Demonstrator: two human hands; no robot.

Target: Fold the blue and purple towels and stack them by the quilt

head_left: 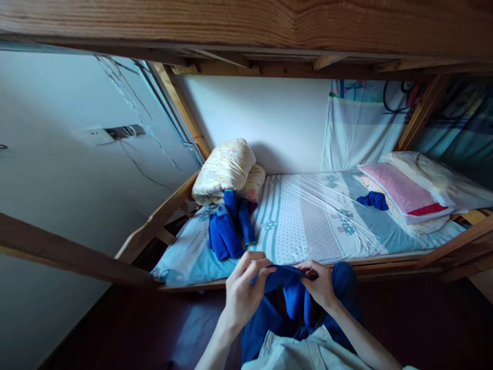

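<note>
Between my two hands, above my lap, a blue cloth garment [287, 282] is stretched by its upper edge; its exact kind does not show. My left hand [248, 282] pinches the left end of that edge, thumb against fingers. At the other end, my right hand [319, 284] grips the edge with bent fingers. Lower parts of the cloth hang down over my dark blue trousers. Ahead on the mattress lies a blue jacket-like garment [225, 234] with sleeves, next to a folded cream quilt [227, 169]. A small crumpled blue cloth [373, 200] rests farther right.
The lower bunk's mattress [292, 221] has a patterned sheet. Pillows [404, 190] are stacked at its right end. Close overhead runs the upper bunk's wooden beam [246, 25]. A wooden rail [69, 252] crosses at left, near a wall socket [100, 136] with dangling cords.
</note>
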